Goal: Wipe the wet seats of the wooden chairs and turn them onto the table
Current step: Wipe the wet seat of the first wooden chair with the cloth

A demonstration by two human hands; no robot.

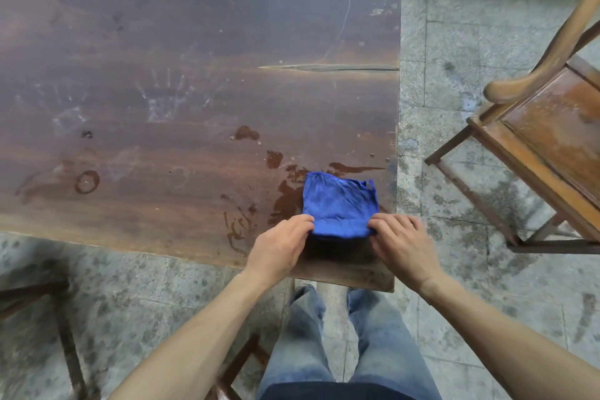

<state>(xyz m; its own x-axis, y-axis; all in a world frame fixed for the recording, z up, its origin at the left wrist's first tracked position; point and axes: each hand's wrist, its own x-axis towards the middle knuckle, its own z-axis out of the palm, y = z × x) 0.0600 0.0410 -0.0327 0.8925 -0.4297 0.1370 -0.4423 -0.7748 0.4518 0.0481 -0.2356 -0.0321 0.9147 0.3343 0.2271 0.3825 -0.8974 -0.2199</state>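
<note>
A blue cloth (pixel 339 204) lies folded near the front right corner of the dark wooden table (pixel 162 75). My left hand (pixel 279 247) pinches its near left corner. My right hand (pixel 401 245) pinches its near right corner. Both hands rest at the cloth's near edge, which is lifted a little off the table. A wooden chair (pixel 548 140) stands upright on the floor to the right of the table, its seat shiny with wet patches and its curved armrest (pixel 539 71) towards me.
Water puddles and streaks (pixel 285 198) mark the table around the cloth. A crack (pixel 328 67) runs in from the table's right edge. Dark wooden legs of another piece of furniture (pixel 61 318) stand at the lower left. The stone floor (pixel 454 269) is damp and stained.
</note>
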